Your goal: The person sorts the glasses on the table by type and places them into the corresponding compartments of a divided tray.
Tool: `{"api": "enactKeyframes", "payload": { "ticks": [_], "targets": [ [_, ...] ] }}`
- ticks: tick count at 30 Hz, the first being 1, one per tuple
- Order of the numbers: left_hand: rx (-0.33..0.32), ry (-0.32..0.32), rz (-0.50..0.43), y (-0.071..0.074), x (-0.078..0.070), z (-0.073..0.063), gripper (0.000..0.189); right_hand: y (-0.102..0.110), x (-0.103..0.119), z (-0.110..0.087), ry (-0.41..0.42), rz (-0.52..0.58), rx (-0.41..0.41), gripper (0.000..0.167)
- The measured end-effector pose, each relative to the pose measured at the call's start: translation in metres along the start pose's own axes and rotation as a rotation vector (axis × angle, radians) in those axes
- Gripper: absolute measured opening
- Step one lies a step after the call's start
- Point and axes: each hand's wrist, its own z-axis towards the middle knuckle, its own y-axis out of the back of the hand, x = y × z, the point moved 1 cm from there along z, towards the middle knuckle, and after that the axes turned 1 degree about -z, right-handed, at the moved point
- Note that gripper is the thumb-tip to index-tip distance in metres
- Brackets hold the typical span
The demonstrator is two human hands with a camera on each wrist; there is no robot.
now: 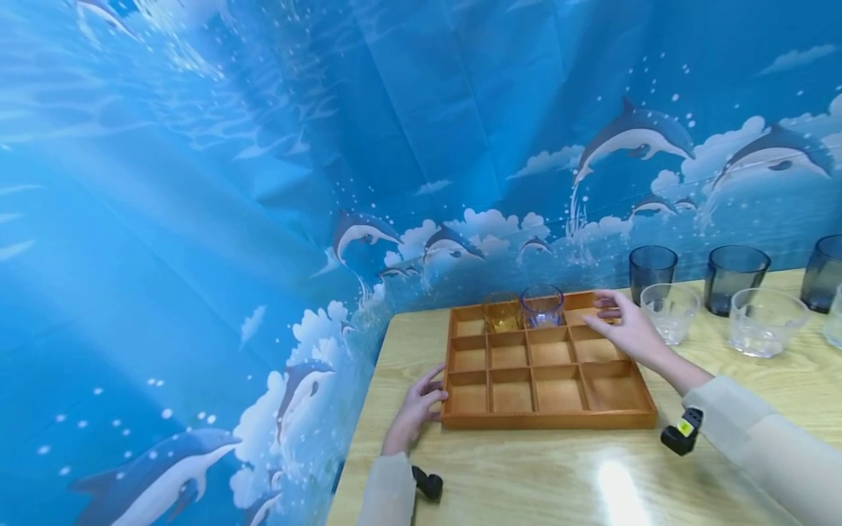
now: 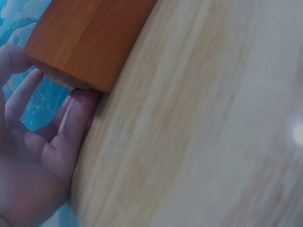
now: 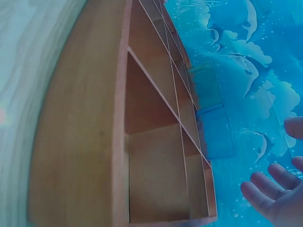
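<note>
A wooden divided tray lies on the table, its compartments in three rows. In its back row stand an amber glass and, just right of it, a clear glass with a blue rim. My left hand touches the tray's left side near the front corner; in the left wrist view the fingertips meet the wooden wall. Over the right end of the back row hovers my right hand, fingers apart and holding nothing. In the right wrist view that hand shows only partly, with nothing in it.
Right of the tray stand dark blue-grey glasses along the back and clear glasses before them, several in all. The nearest clear one is close to my right wrist. A blue dolphin-printed backdrop rises behind the pale wooden table.
</note>
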Motion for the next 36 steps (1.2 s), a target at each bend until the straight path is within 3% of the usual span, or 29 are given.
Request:
{"api": "enactKeyframes", "payload": {
  "ticks": [6,14,27,36],
  "targets": [
    [0.013,0.003,0.004,-0.001,-0.010,-0.007,0.059,0.011,-0.001,-0.014,0.037,-0.034,-0.007,0.059],
    [-0.009,0.005,0.013,-0.001,0.005,0.000,0.059,0.025,-0.005,-0.038,0.064,-0.060,-0.013,0.055],
    [-0.021,0.007,0.024,0.001,-0.001,-0.001,0.058,0.041,-0.029,-0.063,0.097,-0.054,-0.125,0.048],
    [-0.015,0.008,0.033,0.000,-0.001,-0.002,0.058,0.058,-0.039,-0.081,0.065,-0.065,-0.132,0.051]
  ]
}}
